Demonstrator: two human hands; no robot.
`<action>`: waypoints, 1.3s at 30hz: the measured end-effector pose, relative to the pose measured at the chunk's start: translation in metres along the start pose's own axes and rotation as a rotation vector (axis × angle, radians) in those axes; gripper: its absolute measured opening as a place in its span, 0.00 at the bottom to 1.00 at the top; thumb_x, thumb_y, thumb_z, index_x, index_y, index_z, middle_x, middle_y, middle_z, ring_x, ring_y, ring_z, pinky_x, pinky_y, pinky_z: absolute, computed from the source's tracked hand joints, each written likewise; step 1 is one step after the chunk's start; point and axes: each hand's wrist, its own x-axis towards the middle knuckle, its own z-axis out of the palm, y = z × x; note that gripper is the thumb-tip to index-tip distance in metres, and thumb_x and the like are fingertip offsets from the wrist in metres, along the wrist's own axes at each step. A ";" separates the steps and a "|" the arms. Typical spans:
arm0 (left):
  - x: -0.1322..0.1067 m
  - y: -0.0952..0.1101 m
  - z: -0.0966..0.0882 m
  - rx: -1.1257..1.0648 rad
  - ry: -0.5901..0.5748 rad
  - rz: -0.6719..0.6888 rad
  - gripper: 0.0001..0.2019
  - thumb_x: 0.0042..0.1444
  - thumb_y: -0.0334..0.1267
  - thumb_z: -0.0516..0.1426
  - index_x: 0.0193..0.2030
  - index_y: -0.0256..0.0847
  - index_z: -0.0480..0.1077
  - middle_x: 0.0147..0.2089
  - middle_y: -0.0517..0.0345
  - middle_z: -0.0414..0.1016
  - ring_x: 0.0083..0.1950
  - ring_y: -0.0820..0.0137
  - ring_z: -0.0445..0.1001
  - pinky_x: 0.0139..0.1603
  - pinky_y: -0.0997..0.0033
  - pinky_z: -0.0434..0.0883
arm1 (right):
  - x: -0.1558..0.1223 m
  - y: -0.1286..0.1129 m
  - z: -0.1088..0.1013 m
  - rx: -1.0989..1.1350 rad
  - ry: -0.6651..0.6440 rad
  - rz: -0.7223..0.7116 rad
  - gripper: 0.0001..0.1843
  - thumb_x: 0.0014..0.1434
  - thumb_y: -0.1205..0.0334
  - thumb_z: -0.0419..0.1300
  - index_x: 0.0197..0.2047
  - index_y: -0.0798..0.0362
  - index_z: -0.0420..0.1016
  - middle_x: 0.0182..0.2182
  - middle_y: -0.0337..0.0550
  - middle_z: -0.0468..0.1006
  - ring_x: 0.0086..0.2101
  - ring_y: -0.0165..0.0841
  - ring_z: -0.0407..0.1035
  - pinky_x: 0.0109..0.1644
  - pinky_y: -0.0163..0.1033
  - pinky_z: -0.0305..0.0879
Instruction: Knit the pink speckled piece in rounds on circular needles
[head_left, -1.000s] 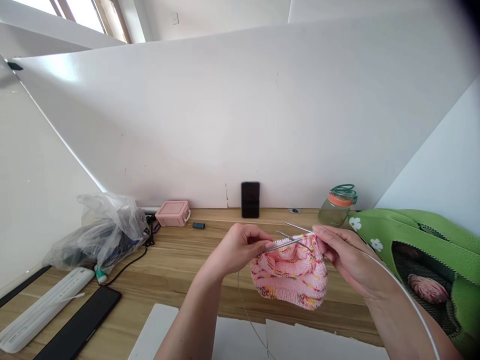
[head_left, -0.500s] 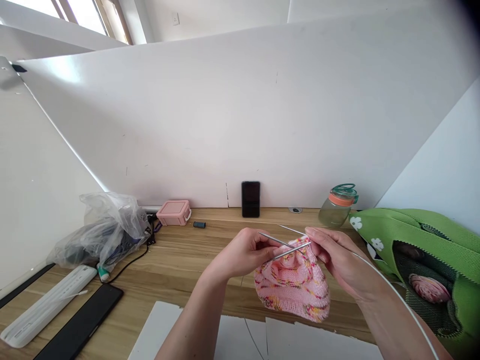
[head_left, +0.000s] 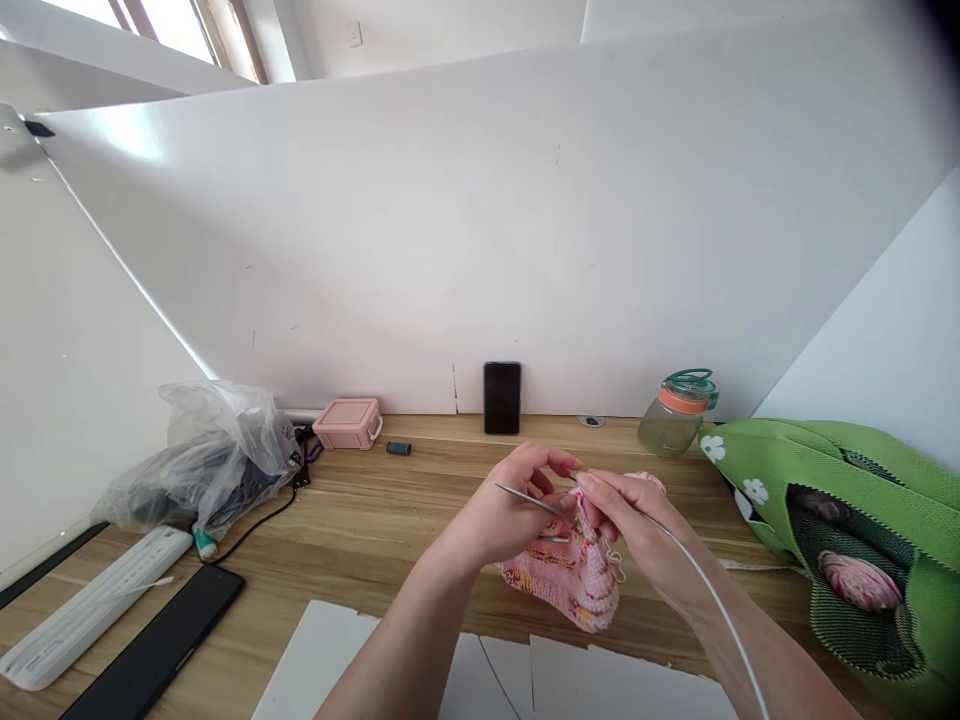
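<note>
A piece of pink knitting [head_left: 592, 595] with yellow and red flecks hangs between my hands above the desk. My left hand [head_left: 517, 505] pinches its upper edge with the thumb, the index finger arched over toward my right fingertips. One metal knitting needle [head_left: 521, 496] points out to the left across my left hand; another lies low against the fabric. My right hand [head_left: 630, 510] is closed on the right top edge, at a needle mostly hidden by the fingers. From it a pale cable [head_left: 712, 595] runs down over my right forearm. Loose yarn [head_left: 616, 562] dangles beside the knitting.
A green bag [head_left: 847, 460] holding a pink yarn ball [head_left: 860, 580] lies at right, near a glass jar [head_left: 667, 425]. A phone [head_left: 502, 398] leans on the partition. Leftward are a pink box [head_left: 348, 424], plastic bag [head_left: 225, 440] and power strip [head_left: 97, 610]. White boards [head_left: 615, 690] lie in front.
Both hands have come closer together, the right one moving left with the knitting. The fabric has turned and shows narrower. My left index finger has lifted and reaches over the top.
</note>
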 end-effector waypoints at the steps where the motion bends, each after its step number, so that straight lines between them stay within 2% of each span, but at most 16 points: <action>1: 0.000 0.001 0.002 -0.010 -0.005 0.009 0.12 0.53 0.37 0.61 0.45 0.38 0.73 0.43 0.54 0.69 0.35 0.74 0.67 0.29 0.78 0.67 | 0.000 0.000 0.000 -0.025 -0.001 -0.012 0.28 0.63 0.41 0.49 0.19 0.52 0.62 0.16 0.35 0.60 0.21 0.28 0.56 0.27 0.35 0.55; 4: 0.000 0.004 0.004 -0.068 -0.014 0.032 0.11 0.54 0.34 0.59 0.44 0.36 0.75 0.41 0.53 0.70 0.35 0.73 0.69 0.33 0.75 0.69 | 0.000 0.001 -0.001 -0.051 -0.016 -0.022 0.28 0.64 0.41 0.49 0.20 0.52 0.63 0.17 0.36 0.62 0.22 0.28 0.58 0.27 0.35 0.56; 6: 0.001 0.006 0.004 -0.075 0.024 0.034 0.11 0.53 0.33 0.59 0.42 0.34 0.77 0.38 0.53 0.72 0.35 0.72 0.70 0.36 0.74 0.68 | 0.000 0.002 -0.005 -0.048 -0.006 -0.015 0.28 0.64 0.40 0.49 0.22 0.52 0.65 0.18 0.36 0.64 0.23 0.29 0.59 0.28 0.35 0.56; 10: 0.003 0.007 0.003 -0.070 0.118 -0.072 0.11 0.51 0.31 0.60 0.41 0.32 0.78 0.30 0.55 0.73 0.31 0.75 0.67 0.32 0.76 0.64 | -0.002 0.005 -0.017 0.019 0.166 0.002 0.28 0.63 0.37 0.48 0.27 0.52 0.70 0.18 0.37 0.62 0.24 0.29 0.58 0.29 0.36 0.54; 14: 0.003 0.004 0.004 -0.179 0.130 -0.162 0.13 0.48 0.33 0.63 0.42 0.33 0.79 0.29 0.54 0.75 0.30 0.75 0.67 0.32 0.76 0.64 | -0.002 0.006 -0.028 0.216 0.296 -0.016 0.25 0.63 0.38 0.48 0.44 0.49 0.73 0.18 0.34 0.59 0.24 0.30 0.56 0.29 0.37 0.57; 17: 0.003 0.001 0.004 -0.253 0.126 -0.182 0.15 0.46 0.36 0.66 0.42 0.34 0.80 0.30 0.53 0.77 0.30 0.76 0.68 0.32 0.76 0.64 | -0.001 0.007 -0.032 0.253 0.317 -0.040 0.27 0.63 0.36 0.45 0.53 0.45 0.69 0.22 0.36 0.65 0.23 0.30 0.56 0.27 0.36 0.57; 20: 0.003 0.001 0.002 -0.343 0.130 -0.191 0.17 0.43 0.40 0.68 0.41 0.35 0.80 0.34 0.51 0.80 0.31 0.75 0.70 0.34 0.76 0.65 | -0.001 0.006 -0.035 0.215 0.345 -0.063 0.29 0.63 0.35 0.45 0.50 0.46 0.73 0.33 0.42 0.73 0.24 0.28 0.56 0.24 0.35 0.56; 23: 0.003 0.003 0.000 -0.454 0.119 -0.206 0.19 0.40 0.41 0.70 0.39 0.35 0.81 0.36 0.48 0.81 0.34 0.73 0.74 0.39 0.74 0.68 | -0.005 0.003 -0.037 0.218 0.340 -0.085 0.26 0.63 0.38 0.49 0.47 0.46 0.76 0.41 0.45 0.75 0.26 0.28 0.58 0.24 0.34 0.57; 26: 0.003 0.003 -0.001 -0.539 0.105 -0.238 0.19 0.37 0.41 0.72 0.36 0.34 0.81 0.33 0.48 0.81 0.34 0.71 0.76 0.40 0.72 0.70 | -0.007 0.003 -0.039 0.221 0.322 -0.129 0.18 0.59 0.42 0.59 0.42 0.46 0.78 0.34 0.43 0.75 0.27 0.29 0.61 0.24 0.34 0.58; 28: 0.004 0.002 0.000 -0.542 0.120 -0.264 0.19 0.35 0.42 0.72 0.34 0.34 0.80 0.31 0.49 0.80 0.32 0.72 0.75 0.37 0.73 0.69 | -0.007 0.006 -0.041 0.221 0.321 -0.158 0.14 0.55 0.46 0.65 0.37 0.47 0.79 0.27 0.41 0.73 0.26 0.29 0.62 0.24 0.33 0.58; 30: 0.004 0.002 0.001 -0.515 0.146 -0.270 0.19 0.33 0.42 0.73 0.33 0.33 0.80 0.29 0.52 0.79 0.29 0.75 0.73 0.33 0.76 0.67 | -0.006 0.010 -0.041 0.245 0.320 -0.174 0.12 0.54 0.48 0.66 0.34 0.47 0.78 0.24 0.39 0.70 0.26 0.29 0.62 0.24 0.33 0.57; 35: 0.004 0.003 0.001 -0.463 0.186 -0.254 0.21 0.31 0.45 0.73 0.31 0.33 0.79 0.27 0.55 0.77 0.26 0.79 0.69 0.29 0.78 0.64 | -0.004 0.016 -0.038 0.219 0.316 -0.150 0.12 0.56 0.48 0.65 0.35 0.48 0.78 0.24 0.38 0.70 0.26 0.29 0.62 0.25 0.34 0.60; 39: 0.004 0.003 0.001 -0.408 0.194 -0.241 0.22 0.33 0.47 0.72 0.32 0.33 0.79 0.27 0.56 0.76 0.26 0.79 0.68 0.28 0.78 0.62 | -0.003 0.017 -0.036 0.185 0.309 -0.127 0.21 0.62 0.42 0.54 0.38 0.50 0.77 0.25 0.42 0.74 0.27 0.32 0.64 0.26 0.36 0.62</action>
